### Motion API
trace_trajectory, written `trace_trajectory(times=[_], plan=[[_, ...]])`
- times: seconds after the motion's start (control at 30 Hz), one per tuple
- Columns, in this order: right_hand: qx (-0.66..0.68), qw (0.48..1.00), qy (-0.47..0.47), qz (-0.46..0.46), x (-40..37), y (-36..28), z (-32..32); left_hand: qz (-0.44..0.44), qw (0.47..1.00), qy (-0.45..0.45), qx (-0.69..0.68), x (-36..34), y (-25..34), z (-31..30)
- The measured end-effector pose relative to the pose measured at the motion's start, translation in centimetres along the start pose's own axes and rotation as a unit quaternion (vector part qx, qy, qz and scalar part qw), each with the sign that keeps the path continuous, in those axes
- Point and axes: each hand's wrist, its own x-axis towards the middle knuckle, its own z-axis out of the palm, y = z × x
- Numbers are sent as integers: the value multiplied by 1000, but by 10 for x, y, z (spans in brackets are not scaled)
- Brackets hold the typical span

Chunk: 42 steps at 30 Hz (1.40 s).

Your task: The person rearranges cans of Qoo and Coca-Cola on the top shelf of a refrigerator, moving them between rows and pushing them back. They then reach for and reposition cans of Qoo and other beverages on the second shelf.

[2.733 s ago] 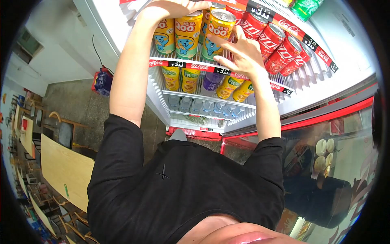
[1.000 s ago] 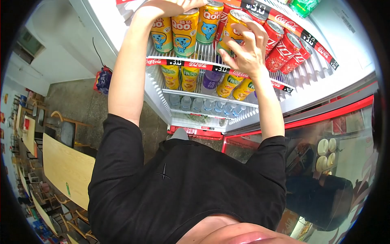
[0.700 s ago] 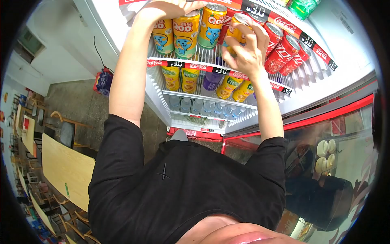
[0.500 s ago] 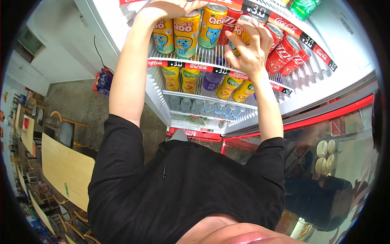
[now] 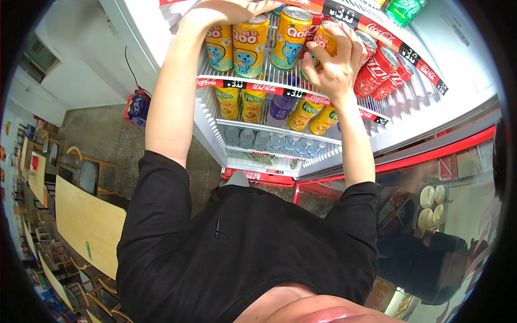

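Inside an upright drinks fridge, my right hand (image 5: 336, 72) has its thumb and fingers around a yellow Qoo can (image 5: 325, 39) on the upper shelf, partly covering it. Another Qoo can (image 5: 291, 40) stands just left of it, with a gap before two more, the nearer Qoo can (image 5: 249, 47) and the leftmost Qoo can (image 5: 218, 49). My left hand (image 5: 229, 11) reaches over the tops of these left cans, fingers stretched out to the right; its fingertips are partly cut off by the frame's top. Red Coca-Cola cans (image 5: 375, 72) lean to the right of my right hand.
Yellow bottles (image 5: 252, 106) and a purple bottle (image 5: 281, 107) fill the shelf below, with clear water bottles (image 5: 261, 140) under them. The glass door (image 5: 431, 177) stands swung out at right. Tables (image 5: 89, 220) and chairs (image 5: 89, 171) are at left.
The Qoo can left of my right hand has shifted a little right and tilts less towards the left cans. The can in my right hand has moved slightly right and back. My left hand barely moved.
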Motion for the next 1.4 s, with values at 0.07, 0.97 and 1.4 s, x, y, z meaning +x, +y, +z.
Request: trace_trajectory(times=[0.07,0.97,1.4], plan=[[8,1000,22,-2,-1,2,2,-12,996,26,-83,1,4,-5],[-2,999,48,7,2,0,1,-80,969,34,-232,-16,18,-28],[-9,999,53,7,2,1,4,-151,953,-11,-263,-37,44,-76]])
